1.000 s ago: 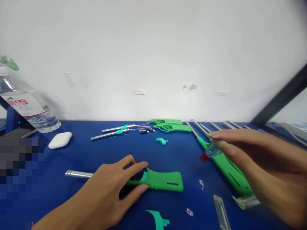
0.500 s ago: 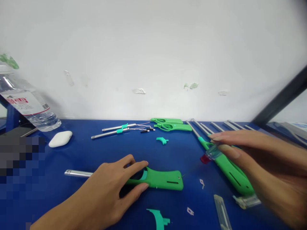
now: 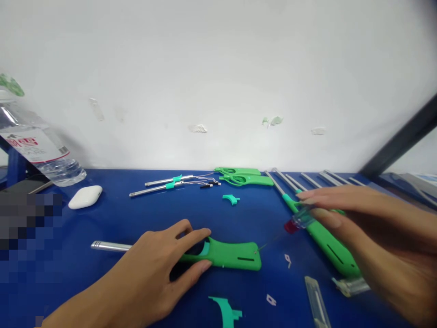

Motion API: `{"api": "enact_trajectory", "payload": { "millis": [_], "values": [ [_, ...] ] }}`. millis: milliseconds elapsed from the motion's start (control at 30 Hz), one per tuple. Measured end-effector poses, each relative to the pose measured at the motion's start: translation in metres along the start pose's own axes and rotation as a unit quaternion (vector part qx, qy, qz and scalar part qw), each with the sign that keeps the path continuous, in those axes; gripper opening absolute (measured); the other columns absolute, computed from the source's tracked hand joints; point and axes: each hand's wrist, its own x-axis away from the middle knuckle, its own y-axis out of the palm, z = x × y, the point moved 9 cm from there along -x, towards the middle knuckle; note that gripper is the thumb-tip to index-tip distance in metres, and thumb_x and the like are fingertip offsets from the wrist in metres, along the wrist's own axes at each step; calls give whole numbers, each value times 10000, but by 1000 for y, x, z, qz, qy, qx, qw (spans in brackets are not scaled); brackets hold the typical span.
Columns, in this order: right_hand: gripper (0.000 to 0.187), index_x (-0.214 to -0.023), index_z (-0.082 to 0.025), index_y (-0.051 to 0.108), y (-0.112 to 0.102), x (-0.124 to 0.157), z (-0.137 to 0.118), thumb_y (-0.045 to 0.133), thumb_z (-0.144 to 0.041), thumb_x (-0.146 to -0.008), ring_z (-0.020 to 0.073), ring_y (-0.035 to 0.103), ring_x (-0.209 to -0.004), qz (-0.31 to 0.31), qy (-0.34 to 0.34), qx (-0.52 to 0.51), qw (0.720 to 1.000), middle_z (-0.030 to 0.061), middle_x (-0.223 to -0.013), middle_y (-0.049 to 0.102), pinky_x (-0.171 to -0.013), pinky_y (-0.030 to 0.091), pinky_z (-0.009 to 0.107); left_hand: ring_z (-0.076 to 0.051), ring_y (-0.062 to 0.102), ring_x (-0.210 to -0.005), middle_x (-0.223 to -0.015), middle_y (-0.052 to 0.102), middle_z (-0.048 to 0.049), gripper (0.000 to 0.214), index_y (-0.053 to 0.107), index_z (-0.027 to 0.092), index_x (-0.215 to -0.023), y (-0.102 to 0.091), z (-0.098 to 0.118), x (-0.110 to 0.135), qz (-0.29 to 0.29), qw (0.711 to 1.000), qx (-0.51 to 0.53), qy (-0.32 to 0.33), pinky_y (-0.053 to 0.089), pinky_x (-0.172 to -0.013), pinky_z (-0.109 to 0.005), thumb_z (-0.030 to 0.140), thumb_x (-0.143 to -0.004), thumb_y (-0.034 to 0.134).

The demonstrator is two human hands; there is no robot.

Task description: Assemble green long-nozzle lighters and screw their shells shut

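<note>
My left hand point(image 3: 160, 264) lies on the blue table point(image 3: 112, 223) and grips the trigger end of a green long-nosed lighter point(image 3: 228, 256), thumb and fingers closed round it. Its metal tube point(image 3: 109, 246) sticks out to the left. My right hand point(image 3: 368, 228) hovers at the right with fingers pinched on a small clear plastic piece with a red end point(image 3: 298, 220). That piece hangs just above a second green lighter point(image 3: 324, 243) lying diagonally under the hand.
Two green lighter shells point(image 3: 244, 176) and two metal tubes with wires point(image 3: 164, 186) lie at the back. Teal trigger parts point(image 3: 231, 199) point(image 3: 225, 312), a clear strip point(image 3: 316, 300), a white case point(image 3: 85, 197) and a water bottle point(image 3: 37, 146) are around. Several bare tubes point(image 3: 307, 180) lie back right.
Almost nothing has moved. My right hand with the clear piece has drifted slightly; my left hand stays on the lighter.
</note>
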Motion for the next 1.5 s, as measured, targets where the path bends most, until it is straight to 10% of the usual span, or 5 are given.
{"api": "enact_trajectory", "payload": {
  "millis": [700, 933, 1100, 1267, 1500],
  "values": [
    [384, -1317, -415, 629, 42, 17, 5, 634, -205, -995, 140, 754, -975, -177, 76, -107, 975, -68, -1174, 773, -874, 624, 221, -240, 757, -898, -1254, 702, -42, 439, 532, 356, -1473, 2, 2, -1, -15, 999, -32, 20, 559, -716, -344, 516, -1081, 417],
    [418, -1328, -350, 596, 42, 17, -6, 705, -184, -960, 129, 702, -844, -164, 4, -89, 982, -27, -1009, 707, -795, 598, 202, -229, 762, -833, -1239, 706, -58, 454, 541, 334, -1475, 3, 3, 0, -16, 998, -43, 39, 568, -674, -334, 515, -1086, 393],
    [579, -1561, -319, 412, 47, 18, -12, 498, -121, -1025, 163, 708, -1111, -224, -5, -60, 973, 21, -1255, 723, -930, 585, 232, -209, 751, -817, -1203, 711, -45, 439, 569, 333, -1457, 3, 3, -1, -17, 999, -35, 28, 567, -700, -322, 504, -1079, 425],
    [353, -1288, -307, 607, 44, 15, -10, 624, -148, -973, 127, 700, -796, -180, -8, -67, 981, -24, -925, 711, -737, 584, 198, -212, 755, -829, -1232, 712, -49, 434, 574, 339, -1456, 0, 4, -1, -5, 999, -36, 29, 568, -699, -310, 497, -1076, 438],
    [562, -1582, -335, 386, 46, 14, 5, 459, -170, -1049, 163, 730, -953, -192, 35, -53, 979, 32, -1165, 739, -826, 601, 264, -236, 758, -840, -1252, 700, -63, 442, 570, 333, -1463, 3, 4, -1, -19, 998, -43, 35, 564, -680, -336, 498, -1080, 424]
  ]
}}
